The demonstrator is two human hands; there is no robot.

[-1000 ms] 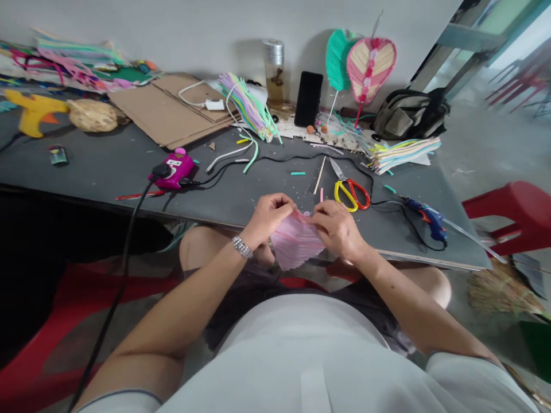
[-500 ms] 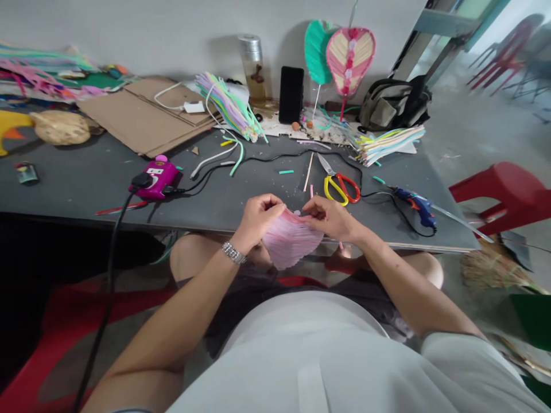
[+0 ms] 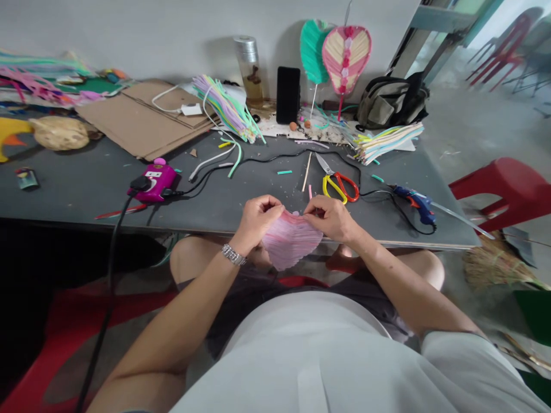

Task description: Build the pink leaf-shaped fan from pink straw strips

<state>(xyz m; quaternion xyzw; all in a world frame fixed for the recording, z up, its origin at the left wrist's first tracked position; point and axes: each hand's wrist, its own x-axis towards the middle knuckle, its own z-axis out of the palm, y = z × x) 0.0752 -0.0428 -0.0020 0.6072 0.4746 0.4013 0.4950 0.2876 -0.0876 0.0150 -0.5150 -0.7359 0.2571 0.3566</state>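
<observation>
A pink, ribbed, leaf-shaped fan piece hangs between my hands at the table's front edge. My left hand pinches its upper left side, thumb on top. At the upper right edge, my right hand grips it between thumb and fingers. Just beyond my right hand lie scissors with one yellow and one red handle. A glue gun with a clear glue stick rests farther right. Two finished fans, one green and one pink and cream, stand against the wall.
On the left sits a magenta power socket, its black cord crossing the table. Behind are cardboard sheets, bundles of fuzzy stems, a bottle, a phone and a bag. A red stool stands at right.
Both hands keep hold of the pink fan piece, almost in place. The right fingers have shifted slightly along its upper edge. The view has moved a little.
</observation>
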